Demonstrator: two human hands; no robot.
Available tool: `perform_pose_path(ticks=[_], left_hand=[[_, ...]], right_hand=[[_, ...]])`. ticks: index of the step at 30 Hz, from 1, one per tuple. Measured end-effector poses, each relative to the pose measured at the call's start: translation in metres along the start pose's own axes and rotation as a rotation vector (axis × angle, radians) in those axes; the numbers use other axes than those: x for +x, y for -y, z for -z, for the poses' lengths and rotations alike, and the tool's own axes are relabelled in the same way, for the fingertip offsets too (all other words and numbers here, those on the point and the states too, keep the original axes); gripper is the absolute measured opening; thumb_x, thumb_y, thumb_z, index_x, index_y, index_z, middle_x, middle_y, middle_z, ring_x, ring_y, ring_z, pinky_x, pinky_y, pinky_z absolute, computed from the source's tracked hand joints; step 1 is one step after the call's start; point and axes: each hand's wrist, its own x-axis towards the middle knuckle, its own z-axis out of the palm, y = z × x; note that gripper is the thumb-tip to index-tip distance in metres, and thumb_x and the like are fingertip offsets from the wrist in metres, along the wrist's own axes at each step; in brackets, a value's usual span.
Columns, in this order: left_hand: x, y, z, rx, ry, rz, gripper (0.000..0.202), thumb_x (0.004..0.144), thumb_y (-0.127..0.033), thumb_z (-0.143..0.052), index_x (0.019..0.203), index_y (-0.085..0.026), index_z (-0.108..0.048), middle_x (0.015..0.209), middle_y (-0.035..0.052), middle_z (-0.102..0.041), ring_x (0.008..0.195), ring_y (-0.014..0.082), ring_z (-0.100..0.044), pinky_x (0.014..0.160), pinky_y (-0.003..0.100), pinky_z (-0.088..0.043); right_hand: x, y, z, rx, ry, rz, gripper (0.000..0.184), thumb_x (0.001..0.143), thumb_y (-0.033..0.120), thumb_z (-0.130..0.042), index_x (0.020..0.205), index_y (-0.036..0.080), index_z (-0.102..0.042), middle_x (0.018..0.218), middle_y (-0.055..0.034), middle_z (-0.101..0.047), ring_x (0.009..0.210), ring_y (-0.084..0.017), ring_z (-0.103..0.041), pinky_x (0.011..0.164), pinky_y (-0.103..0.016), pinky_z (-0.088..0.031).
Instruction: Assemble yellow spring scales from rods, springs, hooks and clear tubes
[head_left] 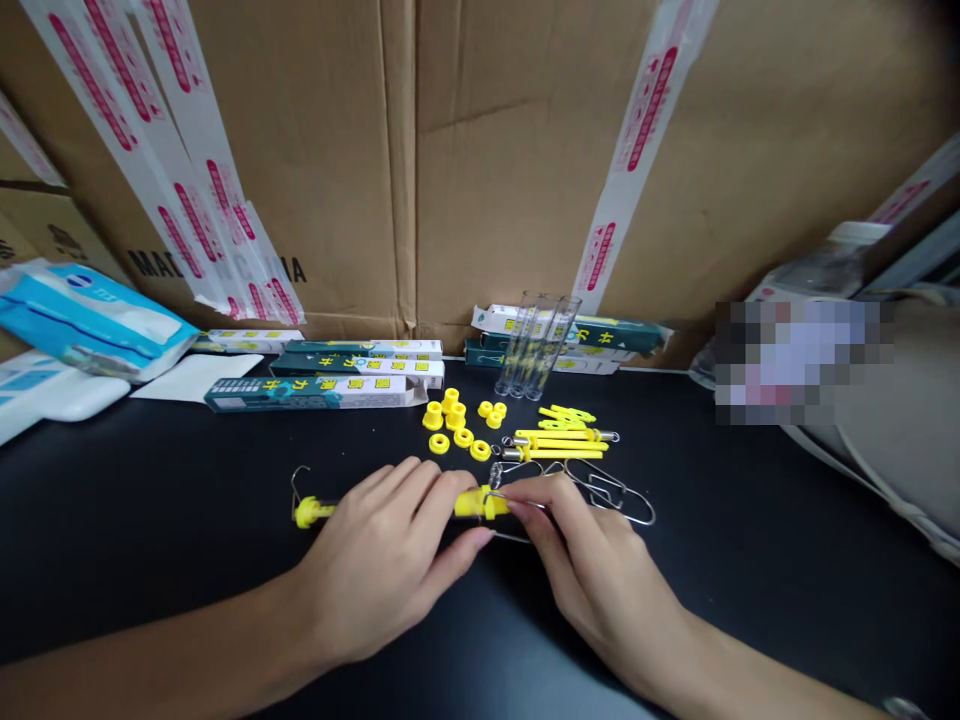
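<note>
From my remote seat I see both hands at the middle of the table (pixel 150 520), toward its near edge. My left hand (pixel 382 560) is curled loosely over a yellow scale (pixel 472 503) that lies flat, fingers draped across its body and thumb on the near side. Only the scale's yellow ends and a wire hook (pixel 298 480) show. My right hand (pixel 592 570) is nearly closed, thumb and forefinger pinching at the scale's right end.

Just beyond lie loose caps (pixel 454 420), rods (pixel 559 442) and wire clips (pixel 615 495). Along the far edge sit flat boxes (pixel 315 392). The front one has its right end flap open, though I cannot tell what is inside. Three clear tubes (pixel 536 345) lean on the boxes at the right. A blue packet (pixel 90 320) rests at the far left corner.
</note>
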Motion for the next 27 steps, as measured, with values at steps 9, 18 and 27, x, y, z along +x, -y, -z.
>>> perform_pose_path(ticks=[9,18,27], left_hand=[[0.001,0.000,0.000,0.083,-0.025,-0.030,0.031,0.106,-0.037,-0.041,0.107,-0.013,-0.061,0.089,0.0072,-0.071,0.076,0.0261,-0.067,0.066,0.040,-0.053],[0.002,-0.003,0.002,0.157,-0.053,-0.086,0.031,0.106,-0.036,-0.043,0.103,-0.012,-0.063,0.083,0.0055,-0.070,0.070,0.0244,-0.065,0.062,0.039,-0.049],[0.003,-0.002,0.003,0.212,-0.059,-0.136,0.032,0.104,-0.038,-0.048,0.097,-0.012,-0.064,0.079,0.0048,-0.070,0.067,0.0238,-0.065,0.057,0.038,-0.046]], right_hand=[[0.003,0.003,0.000,0.019,0.017,-0.012,0.014,0.105,0.015,-0.037,0.103,0.025,-0.047,0.091,-0.0048,-0.079,0.070,-0.020,-0.078,0.056,-0.026,-0.054],[0.004,0.006,0.004,0.141,0.045,-0.091,0.013,0.104,0.017,-0.039,0.103,0.024,-0.050,0.076,0.0005,-0.069,0.052,-0.014,-0.063,0.051,-0.024,-0.047],[0.005,0.010,0.006,0.286,0.088,-0.237,0.017,0.106,0.030,-0.040,0.112,0.023,-0.054,0.062,0.0074,-0.056,0.045,-0.012,-0.045,0.048,-0.024,-0.034]])
